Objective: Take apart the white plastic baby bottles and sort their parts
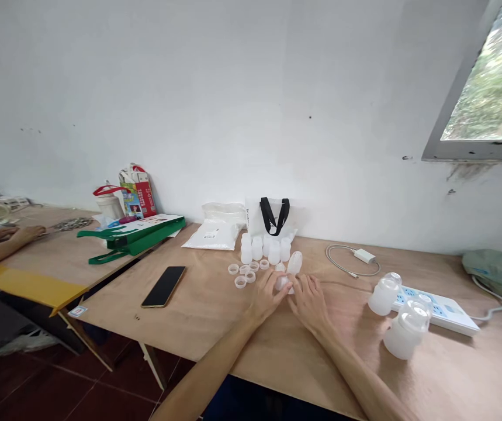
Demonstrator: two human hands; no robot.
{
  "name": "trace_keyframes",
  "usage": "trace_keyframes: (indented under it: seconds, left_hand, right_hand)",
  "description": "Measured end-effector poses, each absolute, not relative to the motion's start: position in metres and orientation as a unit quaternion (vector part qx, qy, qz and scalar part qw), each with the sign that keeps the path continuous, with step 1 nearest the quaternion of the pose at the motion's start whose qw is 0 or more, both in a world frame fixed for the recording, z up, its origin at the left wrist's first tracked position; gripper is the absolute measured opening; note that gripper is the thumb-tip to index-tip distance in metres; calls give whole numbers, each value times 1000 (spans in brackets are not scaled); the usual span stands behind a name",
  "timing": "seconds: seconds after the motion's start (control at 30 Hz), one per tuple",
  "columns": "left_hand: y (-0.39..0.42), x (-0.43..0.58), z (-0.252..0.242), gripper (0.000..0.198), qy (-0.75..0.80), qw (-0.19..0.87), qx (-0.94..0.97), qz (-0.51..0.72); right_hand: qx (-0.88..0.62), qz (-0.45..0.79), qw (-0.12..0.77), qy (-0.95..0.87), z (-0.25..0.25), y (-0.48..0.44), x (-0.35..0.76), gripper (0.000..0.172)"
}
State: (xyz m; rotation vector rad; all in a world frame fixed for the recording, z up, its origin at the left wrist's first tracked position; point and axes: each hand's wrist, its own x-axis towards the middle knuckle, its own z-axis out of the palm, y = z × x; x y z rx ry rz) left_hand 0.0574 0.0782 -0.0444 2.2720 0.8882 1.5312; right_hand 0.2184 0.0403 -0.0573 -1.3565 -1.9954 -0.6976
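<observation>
Plywood table (215, 327) against a white wall (251, 105), pretty cluttered. Left hand (268, 295) is curled round a small frosted plastic piece (282, 284) and seems to have hold of it. Right hand (310, 304) is half open just beside it, can't tell if it's gripping. Loose plastic rings (242, 275) sit nearby, frosted bottles (259, 248) behind them.
</observation>
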Motion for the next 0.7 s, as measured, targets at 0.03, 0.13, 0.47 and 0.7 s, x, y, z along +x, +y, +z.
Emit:
trace_keyframes:
  seconds: [0.03,0.13,0.47,0.7]
  left_hand:
    - [81,56,-45,26,321,130,769,537]
    - [92,46,-46,38,398,143,704,571]
    - [128,-13,-52,33,492,49,674,549]
    - [139,-25,-67,19,491,-2,785,376]
  right_hand:
    - [-512,-276,306,-753,-58,40,220,44]
    - [-529,-271,322,-737,-64,42,231,44]
    - [-646,83,585,-484,-80,73,279,63]
    - [-655,97,565,-493,-79,113,296,65]
